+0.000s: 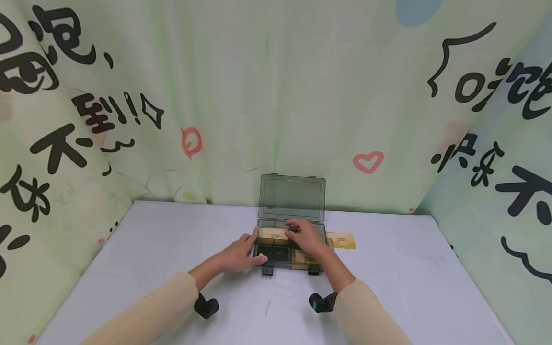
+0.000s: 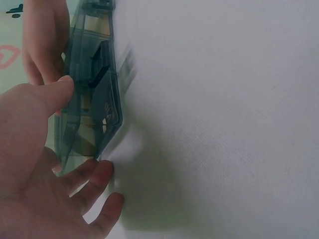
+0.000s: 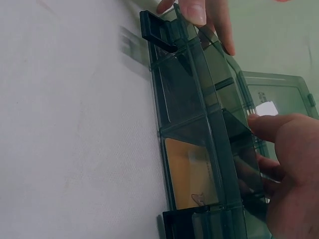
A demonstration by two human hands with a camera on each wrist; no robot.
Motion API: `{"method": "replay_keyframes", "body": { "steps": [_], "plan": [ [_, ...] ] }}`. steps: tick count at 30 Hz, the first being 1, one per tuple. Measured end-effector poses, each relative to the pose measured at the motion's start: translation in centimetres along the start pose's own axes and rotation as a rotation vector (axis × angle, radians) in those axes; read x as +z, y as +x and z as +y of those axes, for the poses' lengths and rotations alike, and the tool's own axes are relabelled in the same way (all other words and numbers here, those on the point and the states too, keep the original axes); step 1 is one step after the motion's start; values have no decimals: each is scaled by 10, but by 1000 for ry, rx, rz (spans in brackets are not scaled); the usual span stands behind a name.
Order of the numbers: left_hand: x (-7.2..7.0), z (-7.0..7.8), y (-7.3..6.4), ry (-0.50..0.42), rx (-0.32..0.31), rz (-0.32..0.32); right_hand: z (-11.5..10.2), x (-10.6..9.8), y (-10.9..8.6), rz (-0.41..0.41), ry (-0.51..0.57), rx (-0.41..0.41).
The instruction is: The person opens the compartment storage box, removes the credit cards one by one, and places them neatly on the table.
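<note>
A translucent dark-green compartment box [image 1: 282,265] lies on the table with its hinged lid [image 1: 293,196] raised at the back. My left hand [image 1: 239,253] steadies the box's left side, its thumb on the front left part and its fingers spread loosely by the corner. Over the rear right compartments is my right hand [image 1: 305,237], fingers bent down into the box; whether they pinch anything is hidden. Beside its fingertips a yellow card-like piece [image 1: 271,234] fills a rear left compartment. A dark flat piece [image 1: 272,253] occupies the front left compartment, and a yellow card [image 3: 187,172] the front right one.
A yellow printed card [image 1: 342,240] lies on the white table [image 1: 388,278] at the box's right side. Two black latches [image 1: 267,270] hang open at the front edge. A printed curtain [image 1: 276,96] stands close behind the lid.
</note>
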State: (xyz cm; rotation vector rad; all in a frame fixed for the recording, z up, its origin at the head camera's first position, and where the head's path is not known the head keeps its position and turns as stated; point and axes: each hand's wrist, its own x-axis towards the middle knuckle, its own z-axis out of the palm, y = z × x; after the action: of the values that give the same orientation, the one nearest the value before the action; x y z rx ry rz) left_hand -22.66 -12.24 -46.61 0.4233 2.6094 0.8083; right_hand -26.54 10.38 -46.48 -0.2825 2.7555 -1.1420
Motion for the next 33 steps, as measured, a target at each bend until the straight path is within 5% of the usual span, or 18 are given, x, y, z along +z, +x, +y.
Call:
{"method": "replay_keyframes", "body": {
  "steps": [33],
  "plan": [
    [1, 1, 0, 4, 14, 13, -4, 3, 13, -137, -235, -14]
  ]
}}
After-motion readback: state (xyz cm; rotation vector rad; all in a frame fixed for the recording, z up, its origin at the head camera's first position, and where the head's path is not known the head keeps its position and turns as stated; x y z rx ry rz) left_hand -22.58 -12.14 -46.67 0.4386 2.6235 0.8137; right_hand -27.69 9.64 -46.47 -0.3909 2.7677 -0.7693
